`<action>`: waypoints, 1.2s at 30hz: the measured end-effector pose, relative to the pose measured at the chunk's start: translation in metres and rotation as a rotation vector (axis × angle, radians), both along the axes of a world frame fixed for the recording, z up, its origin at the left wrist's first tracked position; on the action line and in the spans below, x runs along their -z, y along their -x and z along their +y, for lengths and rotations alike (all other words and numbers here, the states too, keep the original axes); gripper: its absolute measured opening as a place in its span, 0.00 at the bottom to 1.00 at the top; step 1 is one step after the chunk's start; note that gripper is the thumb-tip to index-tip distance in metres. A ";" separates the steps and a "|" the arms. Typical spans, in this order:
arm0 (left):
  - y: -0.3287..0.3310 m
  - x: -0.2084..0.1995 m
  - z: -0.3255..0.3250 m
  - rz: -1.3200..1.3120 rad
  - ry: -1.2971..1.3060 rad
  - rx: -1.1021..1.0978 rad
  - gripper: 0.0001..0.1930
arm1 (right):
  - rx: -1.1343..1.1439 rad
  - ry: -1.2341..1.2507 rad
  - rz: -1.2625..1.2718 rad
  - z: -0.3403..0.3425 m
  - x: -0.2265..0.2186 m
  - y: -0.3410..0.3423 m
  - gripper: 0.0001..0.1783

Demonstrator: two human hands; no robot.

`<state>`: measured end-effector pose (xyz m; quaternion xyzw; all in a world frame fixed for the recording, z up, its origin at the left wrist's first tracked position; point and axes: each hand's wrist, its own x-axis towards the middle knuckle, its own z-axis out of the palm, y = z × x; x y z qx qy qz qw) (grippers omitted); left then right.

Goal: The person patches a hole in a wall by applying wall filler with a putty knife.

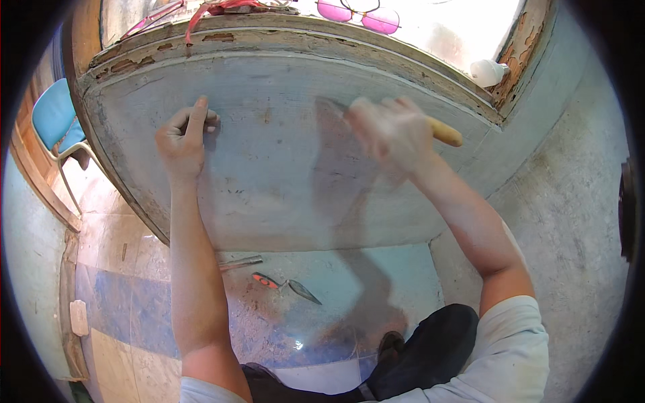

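My right hand (396,134), smeared by motion, is closed around a trowel with a rounded yellow handle (446,132). Its dark blade (330,111) is blurred and lies close to the grey-blue wall panel (269,161), left of the fingers. My left hand (185,134) is raised before the same panel, with one digit pointing up and the other fingers curled in; I see nothing in it. Whether it touches the panel I cannot tell. Brown stains and small dark marks spot the panel's surface. My right arm casts a shadow down the panel.
A small pointed trowel (304,291) with a red and black handle lies on the dusty floor beside a metal bar (240,263). Above, a worn wooden sill (282,35) bears pink-lensed glasses (381,21), red strips (222,8) and a white bulb (485,72). Far left stands a blue chair (54,111).
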<state>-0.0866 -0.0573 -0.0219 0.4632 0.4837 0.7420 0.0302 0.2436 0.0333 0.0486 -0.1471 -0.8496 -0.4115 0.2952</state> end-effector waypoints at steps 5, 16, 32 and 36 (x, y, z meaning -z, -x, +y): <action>-0.001 0.002 0.002 -0.004 -0.001 0.002 0.18 | -0.070 -0.019 -0.055 0.000 0.020 -0.004 0.06; 0.007 0.008 0.002 -0.014 -0.022 -0.001 0.18 | -0.013 -0.008 -0.080 -0.005 0.015 0.003 0.04; 0.001 0.004 0.005 0.010 -0.042 0.010 0.19 | -0.033 0.048 -0.162 -0.004 0.022 0.001 0.05; -0.002 0.002 0.004 0.017 -0.021 -0.020 0.19 | -0.015 -0.046 0.170 -0.011 -0.026 0.011 0.12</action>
